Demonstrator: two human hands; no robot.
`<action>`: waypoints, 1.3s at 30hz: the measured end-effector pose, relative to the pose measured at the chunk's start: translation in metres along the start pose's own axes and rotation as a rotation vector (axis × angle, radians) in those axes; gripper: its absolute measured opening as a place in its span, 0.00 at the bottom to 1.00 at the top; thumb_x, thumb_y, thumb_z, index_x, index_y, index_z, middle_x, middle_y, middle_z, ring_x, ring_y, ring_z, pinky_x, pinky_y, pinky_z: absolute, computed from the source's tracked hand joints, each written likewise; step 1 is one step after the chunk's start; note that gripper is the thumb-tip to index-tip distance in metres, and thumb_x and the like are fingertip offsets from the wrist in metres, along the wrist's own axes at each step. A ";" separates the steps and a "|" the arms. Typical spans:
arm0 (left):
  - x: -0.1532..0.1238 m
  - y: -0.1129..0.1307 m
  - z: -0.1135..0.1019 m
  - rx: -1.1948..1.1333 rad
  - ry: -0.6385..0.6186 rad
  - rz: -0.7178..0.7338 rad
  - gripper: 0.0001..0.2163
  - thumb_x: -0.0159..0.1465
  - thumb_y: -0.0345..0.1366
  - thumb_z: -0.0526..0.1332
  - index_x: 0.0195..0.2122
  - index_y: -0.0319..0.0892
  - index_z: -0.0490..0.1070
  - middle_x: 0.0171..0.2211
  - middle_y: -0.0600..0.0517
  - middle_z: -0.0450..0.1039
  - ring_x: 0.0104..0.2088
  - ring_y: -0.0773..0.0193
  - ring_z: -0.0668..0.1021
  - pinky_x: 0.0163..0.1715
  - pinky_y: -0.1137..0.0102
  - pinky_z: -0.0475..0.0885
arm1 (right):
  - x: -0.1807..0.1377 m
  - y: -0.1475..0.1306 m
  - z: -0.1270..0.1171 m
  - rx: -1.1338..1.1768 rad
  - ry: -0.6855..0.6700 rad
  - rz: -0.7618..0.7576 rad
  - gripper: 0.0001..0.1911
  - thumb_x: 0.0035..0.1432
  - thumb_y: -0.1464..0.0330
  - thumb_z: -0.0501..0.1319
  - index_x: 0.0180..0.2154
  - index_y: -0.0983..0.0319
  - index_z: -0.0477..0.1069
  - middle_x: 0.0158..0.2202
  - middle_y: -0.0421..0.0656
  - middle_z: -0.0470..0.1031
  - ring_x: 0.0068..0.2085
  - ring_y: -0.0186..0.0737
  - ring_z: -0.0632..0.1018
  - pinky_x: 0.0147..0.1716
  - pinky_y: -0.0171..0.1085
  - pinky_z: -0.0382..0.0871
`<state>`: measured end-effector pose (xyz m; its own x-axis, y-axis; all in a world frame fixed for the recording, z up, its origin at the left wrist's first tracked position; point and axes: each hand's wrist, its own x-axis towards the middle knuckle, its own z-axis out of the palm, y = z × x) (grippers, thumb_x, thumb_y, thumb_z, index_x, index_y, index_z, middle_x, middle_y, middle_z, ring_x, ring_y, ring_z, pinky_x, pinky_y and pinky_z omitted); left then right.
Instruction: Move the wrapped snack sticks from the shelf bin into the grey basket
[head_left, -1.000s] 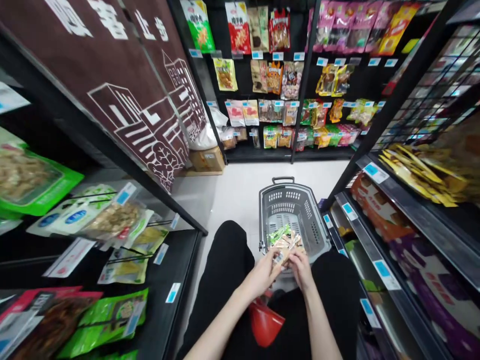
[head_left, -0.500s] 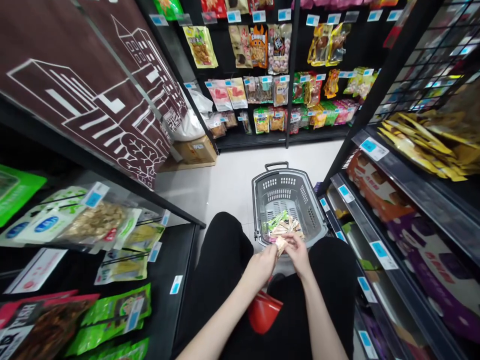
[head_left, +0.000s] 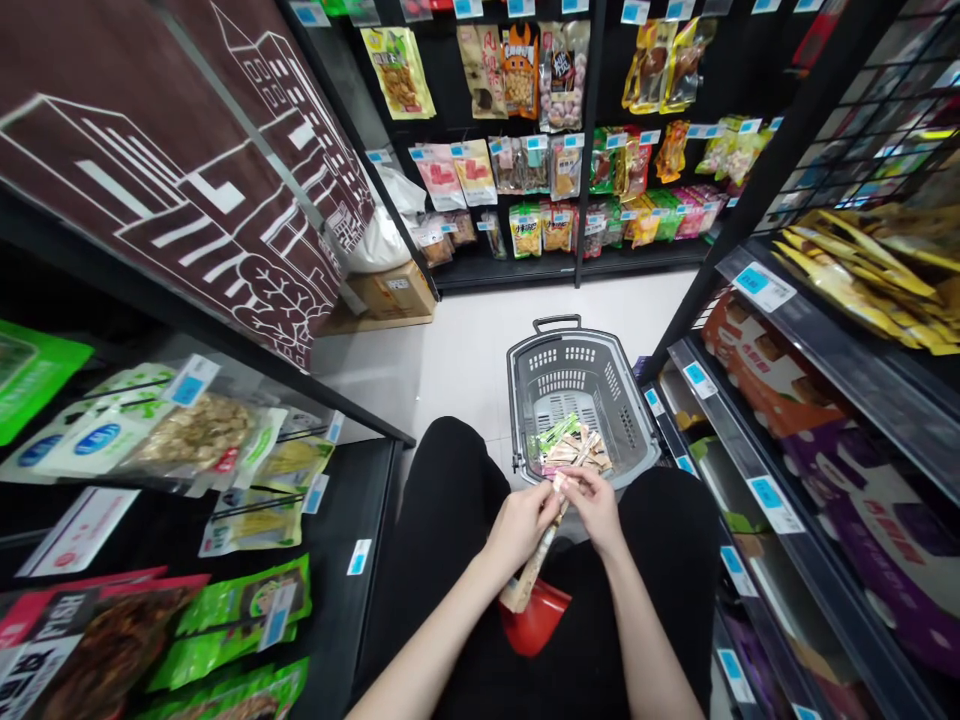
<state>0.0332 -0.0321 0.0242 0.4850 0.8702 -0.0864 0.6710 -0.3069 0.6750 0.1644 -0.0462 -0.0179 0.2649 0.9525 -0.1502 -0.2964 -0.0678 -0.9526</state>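
My left hand (head_left: 519,522) and my right hand (head_left: 596,505) meet just in front of the near rim of a grey plastic shopping basket (head_left: 628,400). Both are closed, pinching the upper end of a long, narrow beige packet (head_left: 534,568). Its lower end hangs down between my forearms toward my lap, and the fingers cover part of its top. A glossy red item (head_left: 538,622) lies between my legs behind that end; its kind is unclear. Inside the basket are beige slim packets (head_left: 583,450) and green ones (head_left: 559,432).
Shelves with hanging snack bags (head_left: 431,520) flank me on the left. To my right, a rack (head_left: 750,460) holds purple and orange packs. A snack shelf (head_left: 510,272) crosses the far end, with a cardboard box (head_left: 394,292) at its left.
The beige packet now shows at length, hanging down below my hands; before, only a small piece showed at my fingertips. The view has shifted slightly.
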 end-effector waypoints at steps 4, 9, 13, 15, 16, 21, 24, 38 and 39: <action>-0.003 0.002 0.004 -0.128 -0.013 -0.037 0.09 0.62 0.40 0.54 0.40 0.43 0.64 0.25 0.55 0.70 0.23 0.66 0.72 0.24 0.75 0.64 | 0.005 0.008 -0.004 -0.020 0.157 -0.018 0.08 0.42 0.65 0.67 0.26 0.63 0.75 0.26 0.42 0.77 0.27 0.39 0.75 0.29 0.36 0.70; -0.009 0.008 0.004 -0.167 -0.173 -0.013 0.15 0.63 0.37 0.50 0.51 0.44 0.59 0.36 0.47 0.74 0.33 0.58 0.77 0.32 0.70 0.68 | 0.014 0.019 -0.026 -0.047 0.394 -0.057 0.12 0.44 0.61 0.65 0.27 0.64 0.74 0.22 0.41 0.74 0.25 0.37 0.73 0.26 0.35 0.66; -0.008 0.007 0.007 -0.234 -0.199 -0.114 0.15 0.64 0.39 0.50 0.50 0.44 0.61 0.40 0.44 0.74 0.38 0.54 0.77 0.37 0.65 0.68 | 0.019 0.021 -0.039 -0.047 0.479 -0.072 0.13 0.43 0.61 0.66 0.28 0.65 0.74 0.22 0.40 0.74 0.24 0.36 0.72 0.25 0.34 0.65; -0.007 0.004 0.010 -0.332 -0.220 -0.184 0.14 0.63 0.41 0.52 0.47 0.43 0.64 0.36 0.45 0.75 0.35 0.55 0.78 0.35 0.67 0.69 | 0.019 0.020 -0.039 -0.040 0.494 -0.075 0.13 0.42 0.62 0.67 0.28 0.65 0.74 0.22 0.41 0.74 0.24 0.36 0.72 0.25 0.34 0.65; -0.006 0.003 0.011 -0.373 -0.236 -0.201 0.13 0.63 0.42 0.52 0.46 0.43 0.65 0.33 0.46 0.75 0.33 0.56 0.78 0.33 0.68 0.69 | 0.019 0.020 -0.039 -0.035 0.498 -0.075 0.13 0.42 0.62 0.67 0.28 0.65 0.74 0.22 0.41 0.74 0.24 0.36 0.73 0.25 0.35 0.66; -0.003 -0.003 0.006 -0.533 -0.365 -0.217 0.17 0.62 0.47 0.52 0.41 0.40 0.68 0.25 0.50 0.73 0.21 0.61 0.76 0.20 0.71 0.69 | 0.019 0.018 -0.042 0.009 0.514 -0.063 0.13 0.42 0.62 0.67 0.28 0.65 0.75 0.22 0.41 0.75 0.24 0.37 0.74 0.25 0.36 0.68; -0.001 -0.007 -0.003 -0.646 -0.469 -0.207 0.16 0.59 0.45 0.57 0.41 0.38 0.70 0.28 0.49 0.74 0.24 0.61 0.77 0.23 0.70 0.72 | 0.020 0.019 -0.046 0.041 0.521 -0.053 0.12 0.41 0.63 0.66 0.28 0.65 0.75 0.24 0.43 0.76 0.27 0.39 0.75 0.29 0.37 0.69; -0.004 -0.040 -0.012 -1.439 -0.805 -0.219 0.43 0.43 0.26 0.71 0.59 0.45 0.51 0.43 0.43 0.74 0.41 0.56 0.78 0.38 0.64 0.73 | 0.021 0.002 -0.061 0.129 0.147 0.122 0.07 0.40 0.67 0.66 0.25 0.62 0.74 0.26 0.42 0.75 0.27 0.39 0.75 0.25 0.37 0.69; -0.004 -0.042 -0.013 -1.484 -0.774 -0.222 0.42 0.43 0.26 0.71 0.58 0.45 0.51 0.43 0.42 0.75 0.40 0.55 0.79 0.37 0.65 0.73 | 0.020 -0.002 -0.062 0.135 0.106 0.122 0.06 0.41 0.66 0.65 0.25 0.62 0.75 0.28 0.43 0.75 0.28 0.40 0.75 0.26 0.38 0.69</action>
<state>-0.0042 -0.0181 0.0059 0.9039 0.3261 -0.2770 -0.0914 0.7796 0.6195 0.2269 -0.0454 -0.0354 0.3125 0.9025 -0.2965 -0.4510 -0.1337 -0.8825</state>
